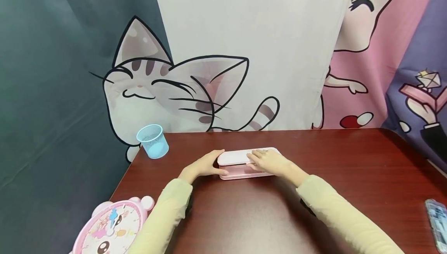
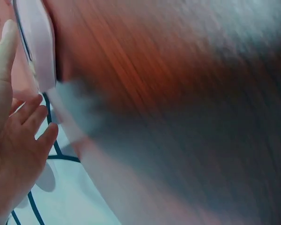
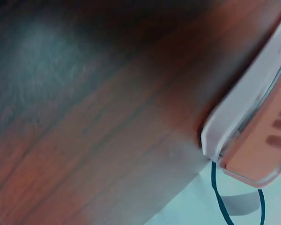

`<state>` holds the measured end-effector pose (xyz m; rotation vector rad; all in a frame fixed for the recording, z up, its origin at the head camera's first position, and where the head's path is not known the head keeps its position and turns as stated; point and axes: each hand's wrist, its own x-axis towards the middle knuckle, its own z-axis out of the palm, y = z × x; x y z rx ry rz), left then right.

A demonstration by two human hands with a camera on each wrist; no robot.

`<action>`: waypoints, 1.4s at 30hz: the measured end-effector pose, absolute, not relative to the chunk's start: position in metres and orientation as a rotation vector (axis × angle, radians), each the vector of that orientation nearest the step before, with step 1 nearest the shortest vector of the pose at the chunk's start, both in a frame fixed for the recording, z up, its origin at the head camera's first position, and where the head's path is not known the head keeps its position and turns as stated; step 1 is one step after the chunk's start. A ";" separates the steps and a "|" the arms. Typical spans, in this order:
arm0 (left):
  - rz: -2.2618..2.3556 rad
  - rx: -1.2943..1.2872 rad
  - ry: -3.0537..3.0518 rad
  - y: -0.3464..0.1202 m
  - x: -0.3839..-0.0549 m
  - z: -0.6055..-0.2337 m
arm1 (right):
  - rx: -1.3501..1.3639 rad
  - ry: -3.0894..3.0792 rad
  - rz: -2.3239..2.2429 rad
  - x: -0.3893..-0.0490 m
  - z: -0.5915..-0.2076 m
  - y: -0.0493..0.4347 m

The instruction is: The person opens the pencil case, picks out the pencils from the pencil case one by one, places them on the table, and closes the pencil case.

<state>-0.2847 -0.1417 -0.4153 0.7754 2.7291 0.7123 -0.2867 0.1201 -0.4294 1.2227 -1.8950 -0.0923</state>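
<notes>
— Which way does the long, pale-pink, plastic-looking case (image 1: 242, 176) run?

— Side to side across the person's front, right end a touch farther off. It sits on the glossy red-brown wooden tabletop (image 1: 244, 215), between the two hands.

— So which hand is nearer?

— Neither; both are at it. The left hand (image 1: 202, 165) straddles the left short end, thumb by the front corner, fingertips by the back one, so I'd call that a grasp on the case. The right hand (image 1: 270, 161) comes in over the right half, its fingers lying across the whitish, round-cornered lid (image 1: 234, 158).

— Clenched on it, or just resting?

— Can't tell from here. The thumb is down by the lid's front edge, but whether it pinches anything doesn't show, and the right wrist's view gives only finger-shaped shadows.

— And the lid?

— Looks ajar to me: a darker pink strip shows between it and the front rim, on the person's side. That's the relation that counts, I'd judge: the apparent gap follows the long axis, with the right thumb beside it and the left hand at one end.

— Anything crowding them?

— The light-blue, cup-shaped basket (image 1: 157, 149) stands well apart, off to the left.
</notes>
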 end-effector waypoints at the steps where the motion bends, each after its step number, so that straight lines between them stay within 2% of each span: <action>1: 0.751 0.778 2.735 -0.145 -0.284 -0.416 | 1.213 -1.884 -0.051 -0.289 -0.428 0.120; 7: 0.777 0.943 3.017 -0.147 -0.281 -0.419 | 0.991 -1.983 0.212 -0.302 -0.411 0.119; 11: 0.485 1.088 3.204 -0.138 -0.282 -0.417 | 0.713 -2.167 0.373 -0.311 -0.403 0.122; 16: 0.183 1.067 3.205 -0.124 -0.288 -0.415 | 0.473 -2.310 0.574 -0.309 -0.403 0.139; 19: 0.170 0.992 3.208 -0.121 -0.293 -0.416 | 0.507 -2.300 0.635 -0.303 -0.409 0.150; 27: 0.485 0.802 3.001 -0.121 -0.297 -0.429 | 0.864 -2.612 0.560 -0.288 -0.434 0.176; 38: 0.656 0.625 2.709 -0.123 -0.303 -0.424 | 0.945 -2.735 0.613 -0.286 -0.437 0.174; 42: 0.650 0.602 2.685 -0.124 -0.306 -0.423 | 0.892 -2.779 0.750 -0.284 -0.436 0.173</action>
